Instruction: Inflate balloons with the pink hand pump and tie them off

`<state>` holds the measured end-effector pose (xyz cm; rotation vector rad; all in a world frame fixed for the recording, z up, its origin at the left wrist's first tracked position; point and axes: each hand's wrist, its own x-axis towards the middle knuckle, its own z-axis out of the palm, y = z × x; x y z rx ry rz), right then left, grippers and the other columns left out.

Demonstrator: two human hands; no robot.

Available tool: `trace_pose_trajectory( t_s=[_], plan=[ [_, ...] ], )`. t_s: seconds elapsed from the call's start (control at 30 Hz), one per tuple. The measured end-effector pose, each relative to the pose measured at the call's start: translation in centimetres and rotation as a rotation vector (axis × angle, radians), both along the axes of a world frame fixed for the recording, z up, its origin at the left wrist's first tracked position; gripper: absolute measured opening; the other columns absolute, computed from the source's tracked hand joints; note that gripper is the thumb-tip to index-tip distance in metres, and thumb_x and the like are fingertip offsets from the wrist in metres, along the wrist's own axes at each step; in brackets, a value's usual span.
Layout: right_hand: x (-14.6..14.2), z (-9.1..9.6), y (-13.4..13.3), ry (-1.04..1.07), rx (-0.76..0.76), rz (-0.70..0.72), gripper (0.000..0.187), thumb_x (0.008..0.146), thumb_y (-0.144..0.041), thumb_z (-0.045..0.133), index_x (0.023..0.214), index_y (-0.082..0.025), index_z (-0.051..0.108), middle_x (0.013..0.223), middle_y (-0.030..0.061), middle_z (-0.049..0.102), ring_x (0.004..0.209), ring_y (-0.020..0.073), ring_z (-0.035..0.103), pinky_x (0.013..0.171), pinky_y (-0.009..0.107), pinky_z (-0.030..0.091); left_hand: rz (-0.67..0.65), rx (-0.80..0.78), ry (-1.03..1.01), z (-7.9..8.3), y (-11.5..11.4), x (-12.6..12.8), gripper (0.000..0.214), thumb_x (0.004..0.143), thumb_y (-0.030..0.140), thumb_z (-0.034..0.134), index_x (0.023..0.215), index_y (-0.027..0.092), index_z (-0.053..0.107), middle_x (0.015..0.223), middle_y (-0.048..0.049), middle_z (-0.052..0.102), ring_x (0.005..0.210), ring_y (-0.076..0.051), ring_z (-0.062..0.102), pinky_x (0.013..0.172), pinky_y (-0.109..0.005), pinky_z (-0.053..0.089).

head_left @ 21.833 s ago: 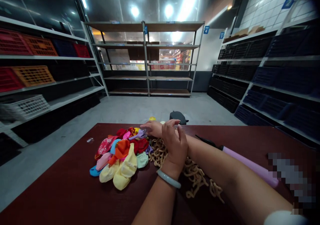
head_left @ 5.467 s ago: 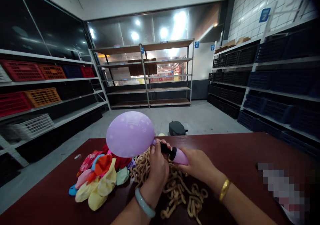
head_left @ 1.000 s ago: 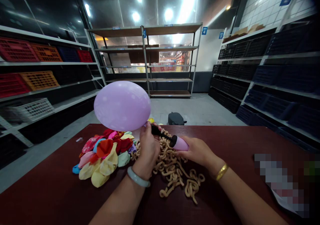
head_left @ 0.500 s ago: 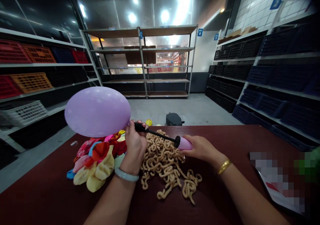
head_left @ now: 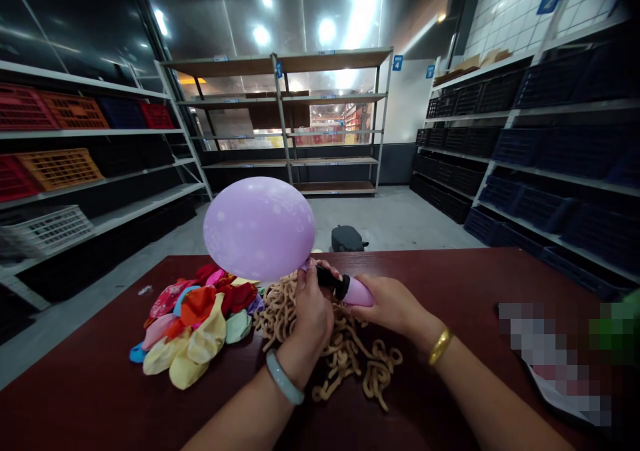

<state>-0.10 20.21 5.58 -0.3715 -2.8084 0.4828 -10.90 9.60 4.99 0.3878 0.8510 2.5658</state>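
A round lilac balloon (head_left: 259,227), blown up, hovers above the dark red table (head_left: 465,284). My left hand (head_left: 311,311) is closed around the balloon's neck and the black nozzle end of a hand pump. My right hand (head_left: 391,304) grips the pump's lilac barrel (head_left: 356,293), pushed in close to the nozzle. Under both hands lies a tangle of beige cord (head_left: 350,357). A heap of flat balloons (head_left: 197,317) in red, yellow, pink, orange and green sits to the left of my left hand.
A black bag (head_left: 347,239) lies on the grey floor beyond the table. Metal shelving lines the room: coloured crates (head_left: 55,167) on the left, dark bins (head_left: 550,164) on the right, bare shelves (head_left: 325,131) at the back. A blurred patch covers something on the table at the right.
Half a second ago the pump rod was drawn out and the balloon sat further left. Now the barrel is pushed in against the nozzle and the balloon has swung back toward the middle.
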Motion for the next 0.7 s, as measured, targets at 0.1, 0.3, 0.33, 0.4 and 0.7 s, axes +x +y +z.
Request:
trace_pose_trajectory(
  t_s=[0.1, 0.3, 0.33, 0.4, 0.7],
  plan=[
    [-0.1, 0.0, -0.3, 0.002, -0.001, -0.01, 0.045, 0.077, -0.062, 0.062, 0.1, -0.022, 0.06, 0.088, 0.0062, 0.07, 0.08, 0.0246, 0.064, 0.063, 0.029, 0.036, -0.017, 0.012, -0.004, 0.2, -0.2, 0.1, 0.017, 0.084, 0.035, 0.064, 0.086, 0.022, 0.052, 0.08, -0.0017, 0.053, 0.068, -0.015, 0.053, 0.068, -0.032, 0.048],
    [-0.4, -0.1, -0.5, -0.016, -0.081, 0.013, 0.046, 0.078, -0.061, 0.062, 0.104, -0.023, 0.061, 0.093, 0.0055, 0.071, 0.082, 0.024, 0.064, 0.064, 0.028, 0.037, 0.02, 0.021, 0.028, 1.4, -1.0, -1.8, 0.025, 0.082, 0.041, 0.064, 0.081, 0.02, 0.05, 0.073, -0.001, 0.054, 0.061, -0.013, 0.052, 0.057, -0.027, 0.045],
    [-0.4, -0.1, -0.5, -0.023, -0.093, 0.019, 0.047, 0.078, -0.061, 0.062, 0.105, -0.023, 0.061, 0.093, 0.0056, 0.071, 0.082, 0.0237, 0.064, 0.065, 0.028, 0.037, 0.038, 0.03, 0.035, 1.7, -1.3, -2.5, 0.025, 0.082, 0.04, 0.065, 0.081, 0.02, 0.05, 0.073, -0.0006, 0.054, 0.06, -0.013, 0.053, 0.057, -0.027, 0.045],
    [-0.4, 0.0, -0.1, -0.041, -0.11, 0.026, 0.049, 0.078, -0.062, 0.062, 0.106, -0.023, 0.062, 0.094, 0.006, 0.071, 0.082, 0.0234, 0.064, 0.065, 0.028, 0.038, 0.076, 0.054, 0.028, 2.2, -1.9, -4.3, 0.025, 0.079, 0.036, 0.068, 0.082, 0.02, 0.05, 0.072, -0.0001, 0.055, 0.06, -0.013, 0.055, 0.056, -0.027, 0.045],
    [0.6, 0.6, 2.0, -0.08, -0.207, 0.088, 0.043, 0.073, -0.062, 0.066, 0.096, -0.025, 0.066, 0.088, 0.0017, 0.07, 0.075, 0.0206, 0.063, 0.06, 0.027, 0.038, 0.153, 0.124, -0.048, 3.6, -4.5, -9.1, 0.013, 0.084, 0.028, 0.06, 0.082, 0.02, 0.05, 0.064, 0.0008, 0.054, 0.055, -0.014, 0.055, 0.052, -0.027, 0.043]
  ],
)
